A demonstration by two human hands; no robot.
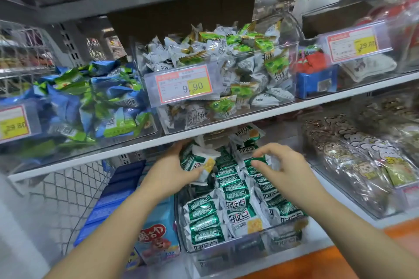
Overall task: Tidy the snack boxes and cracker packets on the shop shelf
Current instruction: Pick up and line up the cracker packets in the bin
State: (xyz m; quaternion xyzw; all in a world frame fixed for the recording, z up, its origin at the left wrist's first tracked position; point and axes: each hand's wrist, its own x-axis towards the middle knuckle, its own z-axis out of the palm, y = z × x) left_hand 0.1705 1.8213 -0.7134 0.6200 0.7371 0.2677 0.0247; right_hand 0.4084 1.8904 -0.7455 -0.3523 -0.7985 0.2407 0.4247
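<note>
To the left of the left hand, a row of blue boxes (118,192) stands on the lower shelf. Just below the left forearm, one snack box (156,240) with a red cartoon figure stands beside them. The left hand (172,170) is closed around a white and green packet (201,166). The thumb lies on its front, the fingers go behind it, and it sits a little above the others.

Between the two hands and below them, the cracker packets (229,190) stand on their edges in rows inside a clear bin (226,253). Beyond the fingertips, some lie loose and tilted. The right hand (283,165) has its fingers bent, and the thumb and forefinger seem to pinch the green top of one standing packet (255,162). To the right of this hand, well apart, clear bags (353,165) of snacks lie in another bin.

I judge the packets to be light, with a smooth foil skin that slips easily, and the crackers inside would break if squeezed. It is better to take each one by its two flat faces or by the sealed end, with gentle pressure, and to slide it down between its neighbours.
</note>
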